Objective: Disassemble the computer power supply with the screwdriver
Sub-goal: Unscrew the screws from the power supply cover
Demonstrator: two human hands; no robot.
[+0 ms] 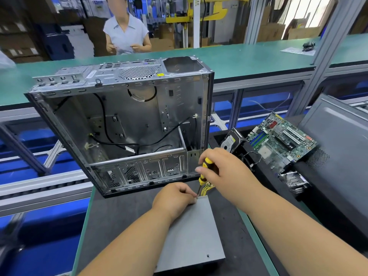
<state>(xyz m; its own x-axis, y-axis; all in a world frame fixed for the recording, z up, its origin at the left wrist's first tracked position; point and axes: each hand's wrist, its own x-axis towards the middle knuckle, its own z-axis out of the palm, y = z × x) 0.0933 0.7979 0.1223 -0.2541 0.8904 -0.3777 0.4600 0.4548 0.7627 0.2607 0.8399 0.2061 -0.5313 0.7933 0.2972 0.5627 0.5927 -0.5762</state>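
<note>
— Where does the power supply [191, 234] lie?
— Flat on the dark counter [119, 212], grey lid up, just in front of the open computer case [123, 124]. Yellow wires [207, 188] at its far end.

— And the fingers?
— Right hand [221, 166] curled round the yellow-and-black handle of the screwdriver [203, 172]; shaft tilted down, tip at the far corner of the lid. Left hand [175, 198] resting on the lid at that same corner, fingers [192, 197] bent and pinched close about the tip. Cannot tell whether anything small is held there.

— Anything in the case?
— Mostly bare metal inside; black cables [107, 134] looped along the floor and back wall, a white connector near the middle. Round fan grille in the rear panel, a square opening at the top right corner.

— Beside it?
— To the right, a green motherboard [282, 138] lying tilted on a dark panel, a hard drive [231, 142] just left of it, a finned heatsink [292, 180] nearer. Another person [125, 32] standing beyond the green bench.
</note>
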